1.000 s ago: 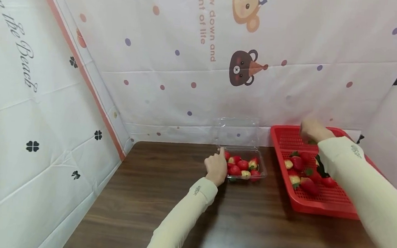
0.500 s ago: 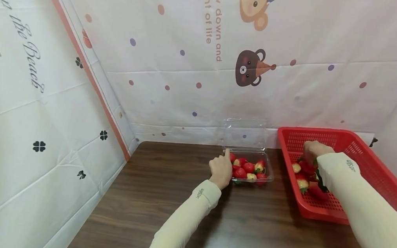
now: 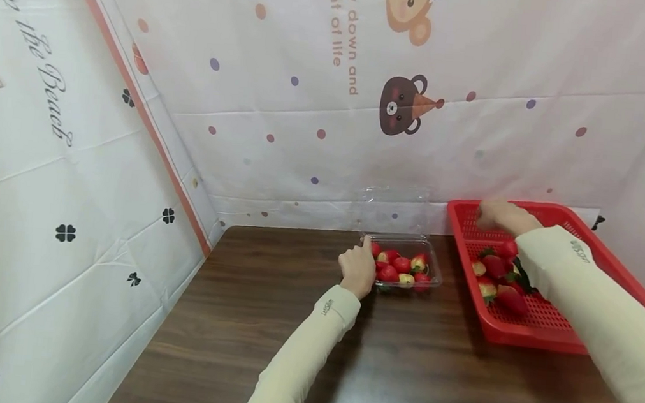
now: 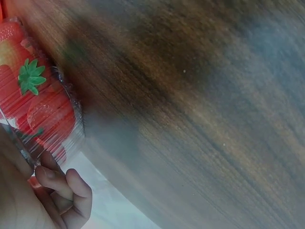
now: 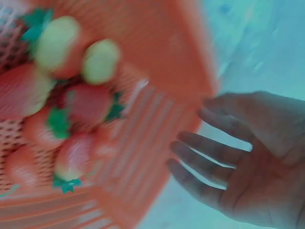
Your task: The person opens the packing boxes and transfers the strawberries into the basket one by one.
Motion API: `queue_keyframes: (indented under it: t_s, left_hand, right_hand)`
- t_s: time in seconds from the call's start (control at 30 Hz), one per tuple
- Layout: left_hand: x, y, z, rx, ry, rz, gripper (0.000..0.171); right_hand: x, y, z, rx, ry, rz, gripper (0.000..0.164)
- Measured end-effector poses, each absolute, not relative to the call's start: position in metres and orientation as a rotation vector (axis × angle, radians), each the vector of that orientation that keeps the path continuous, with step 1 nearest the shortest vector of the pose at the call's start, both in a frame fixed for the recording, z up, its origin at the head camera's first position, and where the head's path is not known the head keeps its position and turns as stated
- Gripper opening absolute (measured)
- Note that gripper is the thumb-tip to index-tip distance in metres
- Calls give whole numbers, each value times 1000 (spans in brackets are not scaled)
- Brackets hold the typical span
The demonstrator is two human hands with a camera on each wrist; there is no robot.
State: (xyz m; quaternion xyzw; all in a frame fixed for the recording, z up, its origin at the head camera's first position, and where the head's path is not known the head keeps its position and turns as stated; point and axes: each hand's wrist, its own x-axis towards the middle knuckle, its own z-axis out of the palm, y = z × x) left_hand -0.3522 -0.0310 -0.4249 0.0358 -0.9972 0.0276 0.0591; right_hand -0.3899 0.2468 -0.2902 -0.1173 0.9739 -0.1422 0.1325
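A clear plastic box (image 3: 436, 282) with its lid standing up at the back holds several strawberries (image 3: 402, 263). My left hand (image 3: 358, 268) grips the box's left side; in the left wrist view its fingers (image 4: 78, 195) curl at the box edge, partly hiding it. To the right, the red basket (image 3: 523, 337) holds larger strawberries (image 3: 512, 300), some with pale yellow parts and green leaves. Over the basket's far left part is my right hand (image 3: 502, 217). In the right wrist view, the fingers of this hand (image 5: 248, 152) are spread and relaxed, with nothing in them, near the basket rim.
The dark wooden table (image 3: 265, 324) runs up to a printed white cloth (image 3: 251, 93) hanging behind it. Another cloth wall (image 3: 91, 207) stands along the left. The basket's raised rim lies right of the clear box.
My right hand dipped down among the strawberries in the basket and has since lifted away toward the far rim, fingers loose. My left hand stays at the box.
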Motion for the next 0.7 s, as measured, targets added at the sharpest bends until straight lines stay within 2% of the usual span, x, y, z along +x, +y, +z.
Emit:
queue_keyframes:
  t_s: [0.17, 0.3, 0.43, 0.7]
  left_hand:
    - [-353, -32, -424, 104, -3019, 54, 37]
    - [-355, -33, -422, 115, -3008, 71, 38]
    - [-356, -31, -421, 105, -3008, 72, 40]
    - [-353, -30, -424, 128, -3000, 62, 41]
  right_hand:
    - [-392, 200, -273, -536, 3004, -352, 16]
    - [-386, 162, -272, -634, 2940, -261, 25]
    - [-381, 140, -285, -626, 2715, -218, 30]
    - [-374, 117, -323, -523, 2387, -237, 55]
